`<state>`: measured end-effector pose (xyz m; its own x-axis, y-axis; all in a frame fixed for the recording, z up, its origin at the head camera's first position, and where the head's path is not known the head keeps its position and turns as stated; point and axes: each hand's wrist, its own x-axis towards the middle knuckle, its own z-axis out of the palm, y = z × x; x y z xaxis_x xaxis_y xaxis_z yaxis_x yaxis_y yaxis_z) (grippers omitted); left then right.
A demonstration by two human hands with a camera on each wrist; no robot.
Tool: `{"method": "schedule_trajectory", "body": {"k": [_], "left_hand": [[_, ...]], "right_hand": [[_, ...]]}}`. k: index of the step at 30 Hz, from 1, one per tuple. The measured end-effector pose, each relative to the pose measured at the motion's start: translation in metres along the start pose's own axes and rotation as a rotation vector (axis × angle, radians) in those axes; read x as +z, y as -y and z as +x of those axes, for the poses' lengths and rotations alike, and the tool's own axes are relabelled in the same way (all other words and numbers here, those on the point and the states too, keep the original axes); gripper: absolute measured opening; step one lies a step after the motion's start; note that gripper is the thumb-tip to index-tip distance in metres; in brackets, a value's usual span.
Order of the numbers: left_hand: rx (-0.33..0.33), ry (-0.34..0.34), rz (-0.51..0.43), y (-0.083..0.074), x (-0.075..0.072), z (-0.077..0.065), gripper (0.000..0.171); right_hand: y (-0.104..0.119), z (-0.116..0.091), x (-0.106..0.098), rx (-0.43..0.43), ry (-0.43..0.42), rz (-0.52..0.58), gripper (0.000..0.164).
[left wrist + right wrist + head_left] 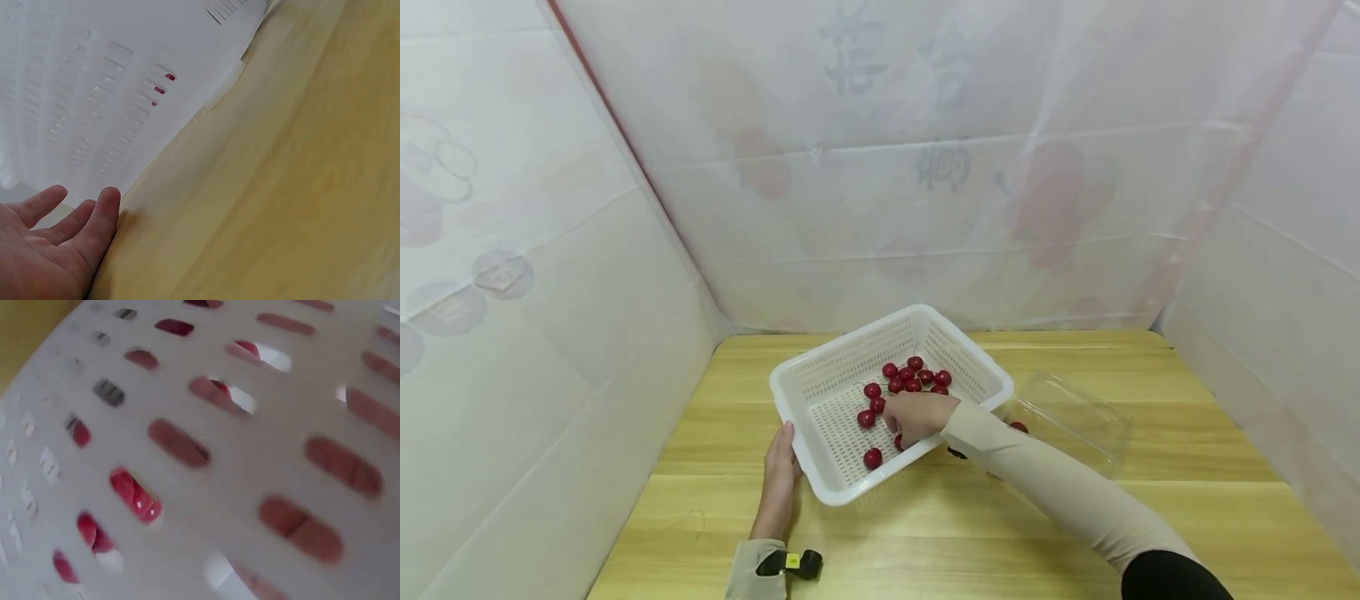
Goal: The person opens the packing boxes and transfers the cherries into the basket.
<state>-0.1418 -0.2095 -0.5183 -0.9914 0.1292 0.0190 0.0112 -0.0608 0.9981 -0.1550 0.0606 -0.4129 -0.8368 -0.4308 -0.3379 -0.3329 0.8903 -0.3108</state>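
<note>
A white slotted plastic basket [842, 348] stands at an angle on the table, with several red cherries [906, 375] lying on its floor. At its left side is my left hand [778, 475], a fingertip right at the rim. In the left wrist view, the fingers [103, 212] of that hand stay mostly straight beside the basket's outer wall [125, 81]. My right hand [917, 414] reaches down among the cherries, fingers bent. Through the slots in the right wrist view show skin and red cherries [140, 500]; I cannot tell whether a cherry is between the fingertips.
A clear plastic box [1078, 421] rests on the wooden table [1195, 450] right of the basket, partly behind my right forearm. A single red cherry [1018, 427] shows at its left part. Pale printed sheets [925, 208] enclose the table's back and sides.
</note>
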Motion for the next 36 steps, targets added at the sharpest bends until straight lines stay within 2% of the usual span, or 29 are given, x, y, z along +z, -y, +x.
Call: {"method": "schedule_trajectory", "body": {"k": [2, 6, 9, 12, 15, 17, 21, 25, 29, 36], "left_hand": [[-0.005, -0.001, 0.004, 0.0, 0.001, 0.0, 0.068], [-0.016, -0.003, 0.011, 0.0, 0.003, 0.0, 0.068], [-0.02, 0.007, 0.024, -0.001, 0.003, 0.0, 0.067], [-0.018, 0.017, 0.017, -0.002, 0.003, -0.001, 0.065], [-0.016, 0.031, 0.015, -0.003, 0.003, -0.001, 0.064], [-0.019, 0.037, 0.018, -0.003, 0.004, -0.001, 0.064], [-0.029, 0.032, 0.024, -0.003, 0.003, -0.002, 0.065], [-0.027, 0.006, 0.025, -0.004, 0.002, -0.003, 0.067], [-0.027, 0.005, 0.016, -0.006, 0.002, -0.004, 0.068], [-0.025, 0.007, 0.019, -0.006, 0.003, -0.005, 0.065]], "right_hand": [[-0.002, -0.005, -0.004, -0.02, -0.031, 0.013, 0.02], [-0.01, -0.027, -0.017, -0.103, -0.168, 0.041, 0.012], [-0.019, -0.056, -0.026, -0.132, -0.297, 0.08, 0.011], [-0.032, -0.091, -0.028, -0.122, -0.414, 0.138, 0.015], [-0.049, -0.127, -0.019, -0.091, -0.506, 0.187, 0.017], [-0.06, -0.15, -0.007, -0.068, -0.531, 0.239, 0.018], [-0.079, -0.186, 0.021, -0.007, -0.542, 0.271, 0.012], [-0.092, -0.208, 0.045, 0.095, -0.515, 0.219, 0.014], [-0.102, -0.22, 0.064, 0.196, -0.419, 0.194, 0.021], [-0.111, -0.223, 0.08, 0.234, -0.267, 0.194, 0.027]]}}
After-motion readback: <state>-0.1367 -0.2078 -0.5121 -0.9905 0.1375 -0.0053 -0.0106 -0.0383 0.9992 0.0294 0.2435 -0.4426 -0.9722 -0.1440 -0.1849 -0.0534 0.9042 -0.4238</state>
